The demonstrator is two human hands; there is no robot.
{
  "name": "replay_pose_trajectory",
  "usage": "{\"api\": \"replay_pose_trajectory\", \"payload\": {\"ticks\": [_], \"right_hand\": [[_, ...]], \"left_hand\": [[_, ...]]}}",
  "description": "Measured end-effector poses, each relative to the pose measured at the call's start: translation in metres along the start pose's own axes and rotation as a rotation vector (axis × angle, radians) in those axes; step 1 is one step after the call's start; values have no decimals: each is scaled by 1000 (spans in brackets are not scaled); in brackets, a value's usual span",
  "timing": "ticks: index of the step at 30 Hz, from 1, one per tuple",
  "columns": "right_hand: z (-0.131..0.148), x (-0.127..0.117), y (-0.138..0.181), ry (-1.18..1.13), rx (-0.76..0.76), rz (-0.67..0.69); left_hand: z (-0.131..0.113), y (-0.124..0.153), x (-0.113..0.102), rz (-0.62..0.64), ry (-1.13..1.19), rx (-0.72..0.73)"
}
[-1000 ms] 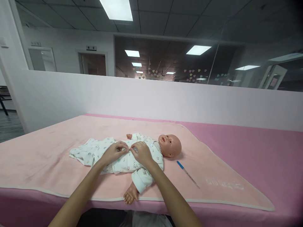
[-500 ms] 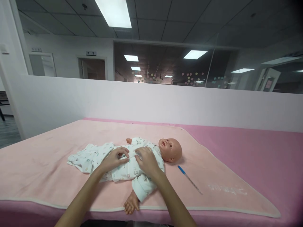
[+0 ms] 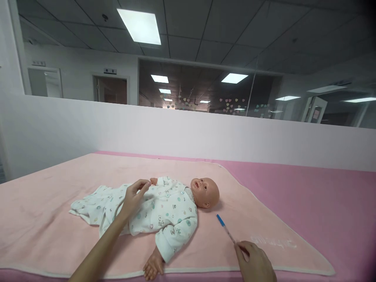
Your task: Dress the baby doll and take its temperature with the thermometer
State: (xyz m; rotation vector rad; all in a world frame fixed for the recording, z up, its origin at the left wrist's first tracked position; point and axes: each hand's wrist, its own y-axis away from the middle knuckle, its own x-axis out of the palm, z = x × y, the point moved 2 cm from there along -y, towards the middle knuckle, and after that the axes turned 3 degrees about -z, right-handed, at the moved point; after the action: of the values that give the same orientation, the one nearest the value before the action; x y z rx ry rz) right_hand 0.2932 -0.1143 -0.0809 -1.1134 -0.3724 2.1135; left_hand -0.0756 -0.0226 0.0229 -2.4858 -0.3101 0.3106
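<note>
Single head-worn cam, wide-angle, at near edge of pink table [image 3: 323,196], facing fwd & slightly down across blanket [image 3: 44,219] to white partition [image 3: 205,137]; ceiling [image 3: 205,31] fills top third. Doll [image 3: 167,207] close, mid-frame, lying crosswise.

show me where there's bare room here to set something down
Free: the blanket left of the doll's legs, the strip behind the doll up to the white wall, and the pink sheet on the right. Crowded: near the front edge, where the pen and right hand meet.
</note>
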Motion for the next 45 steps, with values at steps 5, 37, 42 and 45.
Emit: {"api": "replay_pose_trajectory", "payload": {"ticks": [5, 37, 42, 45], "right_hand": [[58, -34, -8, 15, 194, 47], [218, 100, -84, -1729, 257, 724], [215, 111, -83, -1723, 298, 770], [219, 114, -78, -1673, 266, 798]], "left_hand": [[-25, -19, 35, 33, 410, -37], [-2, -18, 80, 35, 1255, -632], [-1, -15, 85, 69, 1073, -539], [0, -14, 88, 117, 1007, -505]]}}
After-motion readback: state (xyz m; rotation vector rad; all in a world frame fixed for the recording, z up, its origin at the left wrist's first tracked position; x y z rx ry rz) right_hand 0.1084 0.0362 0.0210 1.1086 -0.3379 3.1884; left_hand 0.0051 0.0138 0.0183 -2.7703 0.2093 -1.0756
